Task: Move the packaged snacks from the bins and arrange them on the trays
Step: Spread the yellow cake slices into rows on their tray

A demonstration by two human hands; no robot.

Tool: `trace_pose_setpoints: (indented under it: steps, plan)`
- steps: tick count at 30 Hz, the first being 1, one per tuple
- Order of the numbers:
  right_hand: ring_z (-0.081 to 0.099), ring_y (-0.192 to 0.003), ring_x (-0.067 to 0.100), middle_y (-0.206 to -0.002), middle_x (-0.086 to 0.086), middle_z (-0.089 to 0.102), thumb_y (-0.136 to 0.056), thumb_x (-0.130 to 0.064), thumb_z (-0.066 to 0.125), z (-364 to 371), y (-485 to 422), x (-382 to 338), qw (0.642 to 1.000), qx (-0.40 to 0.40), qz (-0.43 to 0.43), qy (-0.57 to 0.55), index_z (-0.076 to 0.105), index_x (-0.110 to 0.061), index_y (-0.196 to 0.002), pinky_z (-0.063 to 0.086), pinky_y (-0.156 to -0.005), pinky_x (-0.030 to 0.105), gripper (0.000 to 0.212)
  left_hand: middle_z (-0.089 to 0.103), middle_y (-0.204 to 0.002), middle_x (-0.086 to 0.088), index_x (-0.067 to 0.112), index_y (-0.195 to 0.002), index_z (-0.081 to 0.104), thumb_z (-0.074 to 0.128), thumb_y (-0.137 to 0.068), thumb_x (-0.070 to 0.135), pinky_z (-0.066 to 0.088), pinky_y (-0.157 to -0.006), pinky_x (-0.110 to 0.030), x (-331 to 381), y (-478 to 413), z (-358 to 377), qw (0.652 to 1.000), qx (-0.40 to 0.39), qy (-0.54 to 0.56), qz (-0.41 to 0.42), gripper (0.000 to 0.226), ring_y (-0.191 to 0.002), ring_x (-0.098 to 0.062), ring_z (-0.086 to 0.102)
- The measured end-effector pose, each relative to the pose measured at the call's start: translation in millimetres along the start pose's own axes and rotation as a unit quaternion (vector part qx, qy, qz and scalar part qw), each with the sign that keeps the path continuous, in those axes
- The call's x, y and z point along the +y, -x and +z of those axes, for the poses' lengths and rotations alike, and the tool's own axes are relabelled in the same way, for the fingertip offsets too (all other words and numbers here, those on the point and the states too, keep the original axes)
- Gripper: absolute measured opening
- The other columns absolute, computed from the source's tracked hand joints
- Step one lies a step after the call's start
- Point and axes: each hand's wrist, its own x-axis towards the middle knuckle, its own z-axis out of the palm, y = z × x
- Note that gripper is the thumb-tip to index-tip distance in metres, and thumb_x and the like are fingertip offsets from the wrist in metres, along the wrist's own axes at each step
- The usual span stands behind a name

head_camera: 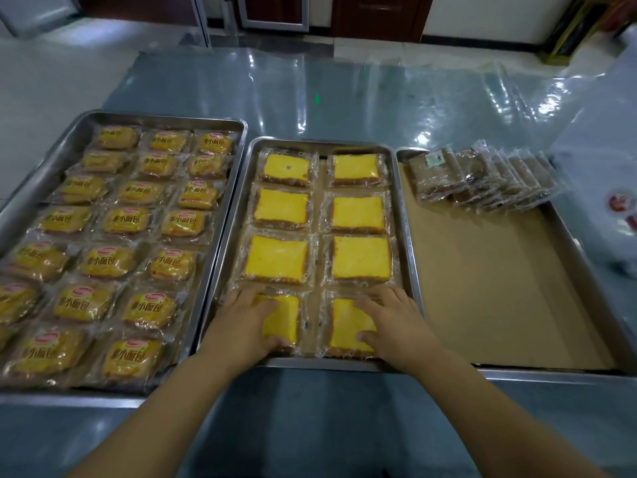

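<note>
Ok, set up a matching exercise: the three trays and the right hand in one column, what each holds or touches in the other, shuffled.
Column one
1. left tray
2. middle tray
3. right tray
4. right hand

Column two
A. yellow cake slices in two columns
B. rests on the nearest right cake pack
C. brown packs at the far end only
D. filled with orange-labelled bread packs

Pairs: 1-D, 2-A, 3-C, 4-B
</note>
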Motion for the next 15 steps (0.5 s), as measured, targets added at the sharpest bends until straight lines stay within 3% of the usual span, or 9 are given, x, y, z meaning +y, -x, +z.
trace_pose_setpoints:
  steps: [4,8,11,15]
  plan:
    - [0.037,-0.123,0.017,-0.132,-0.004,0.047,-0.087,-0.034,0.063,-12,8,1,0.995,0.083,-0.004,-0.061,0.054,-0.025,-0.13,0.036,-0.099,0.028,0.045,0.05,-0.127,0.003,0.026,-0.12,0.061,0.069,-0.076,0.048,0.034,-0.099,-0.037,7,-4,-9,0.997,0.069,0.021,0.034,0.05,-0.121,-0.019,0.037]
    - [0.056,-0.103,0.021,-0.111,0.002,0.062,-0.081,-0.02,0.072,-24,18,9,0.979,0.162,0.011,-0.125,0.068,-0.014,-0.109,0.047,-0.083,0.032,0.028,0.054,-0.109,0.01,0.03,-0.108,0.066,0.066,-0.08,0.045,0.041,-0.086,-0.031,18,-15,-13,0.991,0.095,0.079,0.044,0.033,-0.106,-0.015,0.046]
    - [0.059,-0.091,0.018,-0.102,-0.001,0.064,-0.083,-0.021,0.07,-34,23,27,0.972,0.175,0.036,-0.152,0.07,-0.015,-0.103,0.049,-0.077,0.032,0.022,0.052,-0.103,0.017,0.033,-0.107,0.064,0.061,-0.082,0.049,0.041,-0.08,-0.027,32,-25,-11,0.99,0.072,0.112,0.035,0.03,-0.103,-0.009,0.047]
    - [0.059,-0.09,0.013,-0.102,-0.006,0.064,-0.087,-0.033,0.063,-46,28,66,0.969,0.152,0.096,-0.17,0.067,-0.02,-0.108,0.05,-0.081,0.036,0.025,0.053,-0.097,0.017,0.033,-0.103,0.063,0.063,-0.083,0.044,0.043,-0.075,-0.025,62,-40,-7,0.982,0.066,0.172,0.036,0.023,-0.095,-0.007,0.053]
